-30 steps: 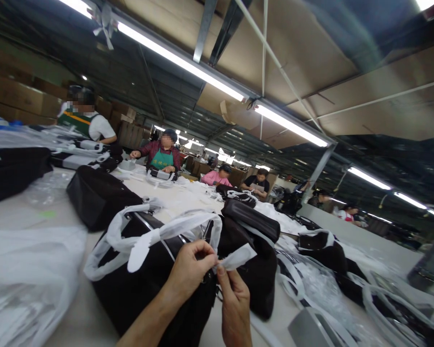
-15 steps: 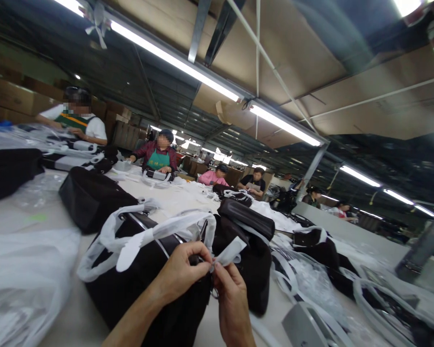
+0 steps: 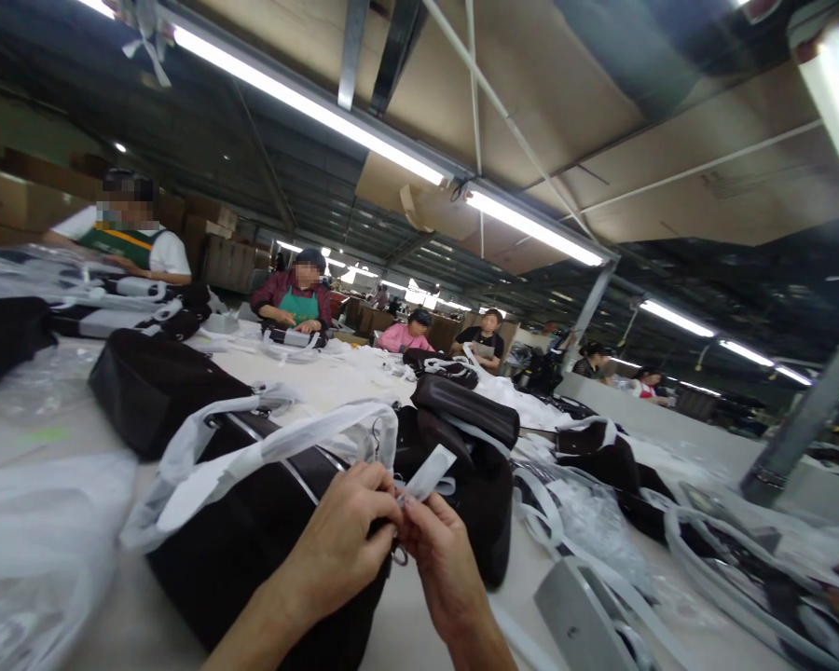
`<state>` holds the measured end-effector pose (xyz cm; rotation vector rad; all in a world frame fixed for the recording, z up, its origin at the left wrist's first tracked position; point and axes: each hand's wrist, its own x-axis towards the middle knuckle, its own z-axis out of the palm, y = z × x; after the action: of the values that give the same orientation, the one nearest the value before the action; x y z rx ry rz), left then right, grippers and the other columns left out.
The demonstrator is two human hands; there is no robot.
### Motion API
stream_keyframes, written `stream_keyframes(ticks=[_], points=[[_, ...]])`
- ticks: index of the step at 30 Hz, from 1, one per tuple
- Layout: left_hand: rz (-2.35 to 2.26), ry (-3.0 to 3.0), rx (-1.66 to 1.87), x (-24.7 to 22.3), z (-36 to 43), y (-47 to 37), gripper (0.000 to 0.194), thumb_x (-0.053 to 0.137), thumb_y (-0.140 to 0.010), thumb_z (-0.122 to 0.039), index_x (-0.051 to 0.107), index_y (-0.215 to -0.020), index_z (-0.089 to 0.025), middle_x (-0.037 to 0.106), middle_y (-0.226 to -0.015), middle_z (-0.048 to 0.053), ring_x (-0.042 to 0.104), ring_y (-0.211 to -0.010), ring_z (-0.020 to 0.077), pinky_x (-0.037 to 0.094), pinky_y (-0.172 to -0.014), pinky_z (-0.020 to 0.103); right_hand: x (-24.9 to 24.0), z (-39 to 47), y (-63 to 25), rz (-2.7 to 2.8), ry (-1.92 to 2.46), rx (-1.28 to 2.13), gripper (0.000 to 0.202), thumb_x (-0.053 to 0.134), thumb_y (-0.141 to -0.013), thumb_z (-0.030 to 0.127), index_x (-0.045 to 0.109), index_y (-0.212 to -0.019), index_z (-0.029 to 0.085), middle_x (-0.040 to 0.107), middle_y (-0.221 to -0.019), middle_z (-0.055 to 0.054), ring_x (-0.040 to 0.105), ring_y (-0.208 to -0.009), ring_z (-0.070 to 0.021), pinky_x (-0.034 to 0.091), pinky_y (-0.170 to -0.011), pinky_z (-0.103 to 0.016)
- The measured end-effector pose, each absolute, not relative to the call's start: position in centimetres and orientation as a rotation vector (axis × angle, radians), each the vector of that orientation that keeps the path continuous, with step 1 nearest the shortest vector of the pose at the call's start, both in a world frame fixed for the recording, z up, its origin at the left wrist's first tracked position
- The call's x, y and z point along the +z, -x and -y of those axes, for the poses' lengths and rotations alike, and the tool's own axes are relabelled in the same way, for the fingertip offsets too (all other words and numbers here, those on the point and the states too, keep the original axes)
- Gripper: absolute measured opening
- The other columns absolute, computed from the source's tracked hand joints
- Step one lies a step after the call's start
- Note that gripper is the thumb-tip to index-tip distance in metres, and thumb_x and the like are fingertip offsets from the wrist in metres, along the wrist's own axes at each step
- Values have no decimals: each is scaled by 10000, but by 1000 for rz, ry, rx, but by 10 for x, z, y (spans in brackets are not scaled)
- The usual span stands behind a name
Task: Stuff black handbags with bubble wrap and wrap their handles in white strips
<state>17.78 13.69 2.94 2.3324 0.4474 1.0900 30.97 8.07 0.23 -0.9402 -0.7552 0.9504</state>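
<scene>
A dark handbag (image 3: 266, 522) stands before me, its handle (image 3: 300, 433) wrapped in white tissue. A loose white tag-like flap (image 3: 196, 494) hangs from that wrapping. At the bag's right end, my left hand (image 3: 346, 536) and my right hand (image 3: 440, 559) meet with fingertips pinched together. Between them is the lower end of a pale white strip (image 3: 430, 471), which sticks up past my right fingers. A small metal ring (image 3: 399, 555) hangs just below the fingertips. The exact spot being pinched is partly hidden by my fingers.
More dark bags (image 3: 160, 387) lie left and right, with a dark rolled piece (image 3: 467, 410) behind my hands. Clear plastic (image 3: 594, 522), a grey box-like piece (image 3: 580, 615) and wrapped straps (image 3: 734, 587) lie right. Co-workers (image 3: 297, 298) sit across the table (image 3: 342, 373).
The whole view has shifted, so most things appear further left. My left hand has turned so more of its back shows. Both hands stay pinched together at the strip.
</scene>
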Motion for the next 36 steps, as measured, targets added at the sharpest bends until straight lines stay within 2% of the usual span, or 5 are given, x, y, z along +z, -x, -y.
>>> stream_keyframes(ticks=[6, 10, 17, 24, 36], points=[[-486, -2108, 1122, 33, -142, -173, 172, 502, -714, -57, 576, -777, -199, 607, -803, -1, 576, -795, 180, 435, -738, 289, 0, -83, -314, 737, 936, 960, 346, 876, -646, 434, 758, -832, 166, 599, -677, 12, 431, -593, -97, 368, -562, -206], [-547, -2227, 1209, 26, -140, -181, 238, 527, -718, -45, 605, -884, -197, 598, -981, 50, 563, -973, 233, 448, -873, 352, 0, -84, -313, 735, 912, 962, 364, 891, -627, 450, 751, -810, 169, 556, -619, 31, 407, -562, -91, 353, -531, -203], [-702, -2373, 1177, 18, -139, -190, 158, 525, -831, -78, 630, -824, -194, 600, -961, 72, 554, -975, 264, 447, -873, 402, 1, -78, -320, 908, 969, 901, 379, 876, -668, 376, 743, -963, 180, 712, -883, -41, 577, -738, -158, 464, -682, -269], [-678, -2361, 1174, 18, -142, -190, 170, 496, -857, -77, 625, -809, -177, 596, -934, 73, 553, -947, 253, 443, -858, 387, 2, -78, -323, 1053, 1022, 784, 343, 831, -720, 365, 705, -976, 174, 677, -795, -12, 531, -706, -141, 420, -633, -243], [-617, -2250, 1188, 17, -145, -187, 164, 499, -825, -65, 608, -776, -178, 604, -889, 55, 563, -919, 233, 437, -831, 360, -3, -79, -321, 1122, 1157, 637, 308, 751, -770, 449, 705, -802, 146, 590, -674, 5, 456, -630, -123, 398, -595, -247]])
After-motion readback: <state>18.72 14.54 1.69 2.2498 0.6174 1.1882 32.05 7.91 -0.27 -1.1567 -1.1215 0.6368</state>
